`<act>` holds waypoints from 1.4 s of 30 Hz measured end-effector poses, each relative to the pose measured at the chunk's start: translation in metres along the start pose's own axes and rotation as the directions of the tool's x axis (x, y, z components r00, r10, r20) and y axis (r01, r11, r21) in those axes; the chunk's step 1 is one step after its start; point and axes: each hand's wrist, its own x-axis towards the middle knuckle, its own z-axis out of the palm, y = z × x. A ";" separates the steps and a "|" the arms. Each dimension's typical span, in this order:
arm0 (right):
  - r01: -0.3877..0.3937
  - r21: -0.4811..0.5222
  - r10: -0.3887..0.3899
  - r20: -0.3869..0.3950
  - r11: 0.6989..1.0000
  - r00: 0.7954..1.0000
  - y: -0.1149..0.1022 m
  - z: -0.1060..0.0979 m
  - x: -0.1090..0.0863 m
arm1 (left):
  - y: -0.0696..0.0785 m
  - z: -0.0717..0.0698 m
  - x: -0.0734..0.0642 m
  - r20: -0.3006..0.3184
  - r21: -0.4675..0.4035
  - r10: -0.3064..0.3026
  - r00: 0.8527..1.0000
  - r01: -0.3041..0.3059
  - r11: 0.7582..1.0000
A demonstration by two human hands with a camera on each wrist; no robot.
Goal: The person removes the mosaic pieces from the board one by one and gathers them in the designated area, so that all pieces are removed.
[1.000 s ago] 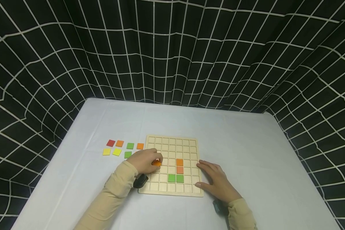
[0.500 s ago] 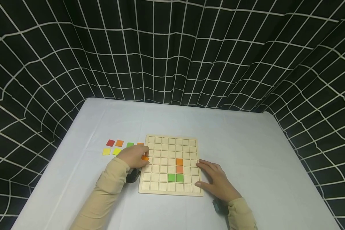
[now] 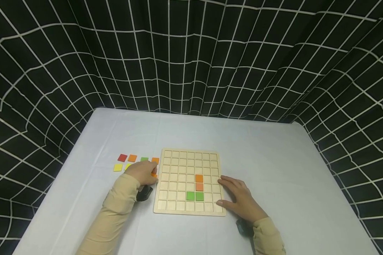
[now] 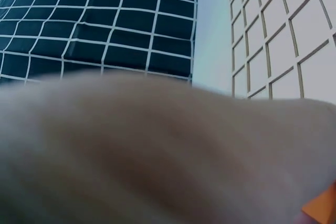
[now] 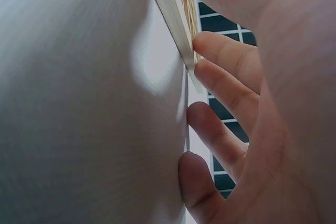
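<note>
A black, white-gridded curtain (image 3: 191,72) stands at 12 o'clock and along both sides, behind a white-covered table (image 3: 261,148). On it lies a wooden grid board (image 3: 182,177). At the board's 4 o'clock the right hand (image 3: 239,199) lies wide, fingers and thumb spread, some fingertips touching its edge. Just beside the board at 9 o'clock, the left hand (image 3: 141,172) is narrow, pinching a small orange tile (image 3: 154,175). Seated in the board, an upper orange square (image 3: 199,178), a salmon square (image 3: 199,187) and a green square (image 3: 199,196) run toward 6 o'clock; another green piece (image 3: 190,196) neighbours the lowest at 9. Loose tiles lie around 10 o'clock: a red one (image 3: 122,158), others orange, yellow and green, some partly hidden.
</note>
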 end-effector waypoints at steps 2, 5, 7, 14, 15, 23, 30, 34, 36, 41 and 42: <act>-0.002 0.005 0.002 0.004 1.000 1.000 0.000 0.000 0.000 | 0.000 0.000 -0.001 0.016 -0.004 -0.010 1.000 0.010 1.000; -0.006 0.005 0.006 0.008 1.000 1.000 0.000 0.000 0.000 | 0.000 0.000 -0.002 0.032 0.008 -0.023 0.999 0.023 1.000; -0.008 0.005 0.008 0.009 1.000 1.000 0.000 0.000 0.001 | -0.001 0.001 -0.003 0.033 0.023 -0.027 0.999 0.026 0.999; -0.011 0.009 0.011 0.008 1.000 1.000 0.000 0.000 0.000 | -0.002 0.004 0.000 0.047 0.030 -0.025 0.999 0.024 0.999; -0.010 0.009 0.010 0.008 1.000 1.000 0.000 0.000 0.000 | -0.003 0.005 0.001 0.050 0.029 -0.023 0.999 0.021 0.999; 0.002 0.007 -0.002 0.006 1.000 1.000 0.001 0.000 0.000 | -0.002 0.006 0.001 0.044 0.019 -0.009 0.999 0.008 1.000; 0.013 0.010 -0.013 0.000 1.000 1.000 0.000 -0.001 0.000 | -0.003 0.009 0.002 0.029 0.046 0.006 1.000 -0.007 0.999; 0.017 0.007 -0.017 -0.002 1.000 1.000 0.000 -0.001 0.000 | -0.005 0.012 0.005 0.024 0.055 0.012 1.000 -0.013 0.998; 0.017 0.006 -0.017 -0.002 1.000 1.000 0.000 -0.001 0.000 | -0.005 0.012 0.006 0.024 0.058 0.013 1.000 -0.014 0.998; 0.026 0.002 -0.026 -0.005 1.000 1.000 0.000 -0.001 0.001 | -0.003 0.008 0.004 0.028 0.058 0.006 1.000 -0.008 0.998; 0.029 0.001 -0.029 -0.006 1.000 1.000 0.000 -0.001 0.001 | -0.003 0.008 0.003 0.029 0.059 0.005 1.000 -0.006 0.998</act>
